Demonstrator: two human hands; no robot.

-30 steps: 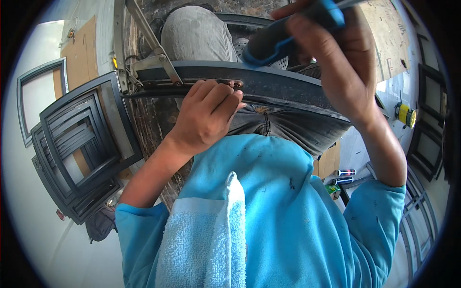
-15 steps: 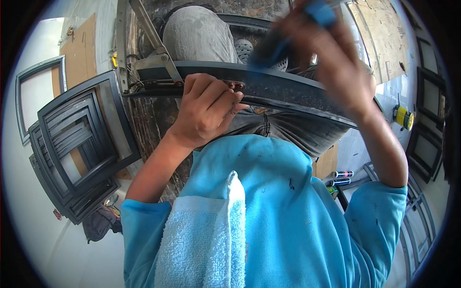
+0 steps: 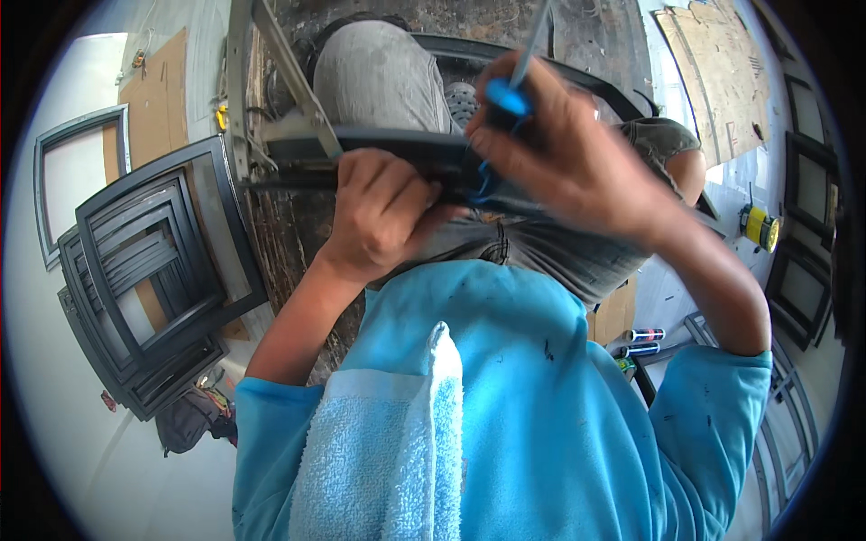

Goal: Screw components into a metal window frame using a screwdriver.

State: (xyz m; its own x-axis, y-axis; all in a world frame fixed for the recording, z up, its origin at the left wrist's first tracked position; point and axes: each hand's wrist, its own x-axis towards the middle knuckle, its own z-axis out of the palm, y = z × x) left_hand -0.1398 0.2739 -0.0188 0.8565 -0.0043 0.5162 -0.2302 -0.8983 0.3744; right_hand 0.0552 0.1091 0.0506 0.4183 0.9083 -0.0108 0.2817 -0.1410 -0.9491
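Across my lap lies a dark grey metal frame bar (image 3: 419, 144). My left hand (image 3: 379, 216) curls its fingers over the bar near a silver metal hinge arm (image 3: 293, 77) at the bar's left end. In my right hand (image 3: 582, 167) is a screwdriver (image 3: 508, 99) with a blue and black handle, its shaft pointing up and away from me. The butt of the handle is low over the bar, just right of my left hand; blur hides whether they touch. Whatever lies under my left fingertips is hidden.
Dark window frames (image 3: 144, 234) lean in a stack at the left, with a dark bag (image 3: 189, 419) below. At the right are flattened cardboard (image 3: 717, 81), a yellow-banded roll (image 3: 762, 228) and tubes (image 3: 642, 347). A worn wooden surface (image 3: 595, 41) shows at the top.
My right hand has come down and left with the screwdriver, from raised at the upper right to just over the bar. The bar appears slightly lower; my left hand stays on it.
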